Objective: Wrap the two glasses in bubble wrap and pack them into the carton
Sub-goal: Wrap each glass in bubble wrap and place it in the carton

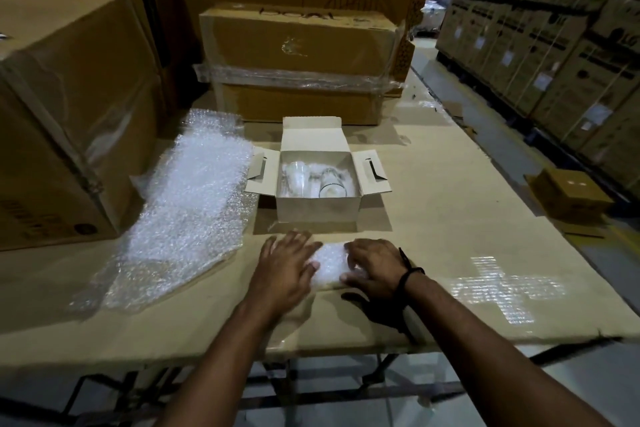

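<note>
Left grip (287,267) flat, released, on bubble wrap sheet (329,263); right grip (375,265) grasping its edge.

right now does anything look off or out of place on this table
Yes. The left glass and right glass lie in the open carton, apparently bare, not wrapped. The left hand presses and the right hand grips a small bubble wrap piece with no glass visible in it.
</note>
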A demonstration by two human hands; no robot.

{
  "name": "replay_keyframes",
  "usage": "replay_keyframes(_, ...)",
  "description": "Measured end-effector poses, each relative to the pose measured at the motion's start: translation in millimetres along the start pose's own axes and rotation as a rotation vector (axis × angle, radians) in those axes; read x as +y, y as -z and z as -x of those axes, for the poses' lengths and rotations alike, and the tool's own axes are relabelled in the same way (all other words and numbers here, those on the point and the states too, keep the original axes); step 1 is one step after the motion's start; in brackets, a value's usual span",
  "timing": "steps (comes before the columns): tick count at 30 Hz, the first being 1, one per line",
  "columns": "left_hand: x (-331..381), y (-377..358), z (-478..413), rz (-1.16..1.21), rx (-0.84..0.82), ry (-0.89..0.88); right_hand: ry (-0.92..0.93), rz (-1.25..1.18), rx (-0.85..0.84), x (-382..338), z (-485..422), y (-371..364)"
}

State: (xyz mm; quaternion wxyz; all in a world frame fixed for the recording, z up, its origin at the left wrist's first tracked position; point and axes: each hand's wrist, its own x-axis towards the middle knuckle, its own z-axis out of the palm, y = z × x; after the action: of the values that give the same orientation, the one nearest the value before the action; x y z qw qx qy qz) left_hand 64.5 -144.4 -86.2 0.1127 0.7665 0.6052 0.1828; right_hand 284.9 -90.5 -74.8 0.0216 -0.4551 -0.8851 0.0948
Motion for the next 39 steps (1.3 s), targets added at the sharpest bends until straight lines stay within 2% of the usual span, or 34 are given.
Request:
replay_keyframes(1,-1.7,-6.1,1.4,-0.083,-0.117,0.003,-0.017,-0.013,0.024,-2.6,-3.0,2.3)
replay_keyframes(3,-7.8,-12.2,3.2,-0.142,-0.234,0.013,-0.065,-0.032,0.021,-6.4,-10.8,2.2)
replay_keyframes(7,-14.8,-3.8,-2.7,-0.214,-0.341,0.006,-0.108,0.048,-0.152,-9.7,-11.3,-15.8)
replay_keyframes(10,-18.8,4.6,-5.4,-0.201,-0.373,0.023,-0.126,0.063,-0.193,-9.7,-9.1,-19.1)
replay_keyframes(15,-22.7,9.7,-3.6,-0.128,-0.198,0.014,-0.185,0.063,-0.193,-2.2,-7.0,-6.5)
replay_keyframes(18,-25.9,9.4,-1.5,-0.085,-0.238,-0.003,-0.203,-0.050,-0.227,10.4,4.9,-9.5)
replay_keyframes(22,-37.0,11.9,-5.6,-0.023,-0.204,-0.004,-0.234,-0.274,-0.217,16.0,7.5,6.1)
replay_keyframes(25,-45.1,14.8,-7.1,-0.090,-0.139,-0.038,-0.235,-0.254,-0.224,16.5,6.9,9.6)
replay_keyframes(31,-49.3,16.4,-10.8,-0.047,0.024,-0.052,-0.271,0.075,-0.065,-9.1,-3.2,13.3)
replay_keyframes(34,-50.6,23.6,-11.6,-0.022,0.073,-0.064,-0.297,-0.005,-0.013,-13.8,-1.8,11.1)
replay_keyframes(39,-56.9,42.4,-17.2,0.191,0.167,-0.079,-0.276,-0.144,0.115,-3.7,-4.7,22.1)
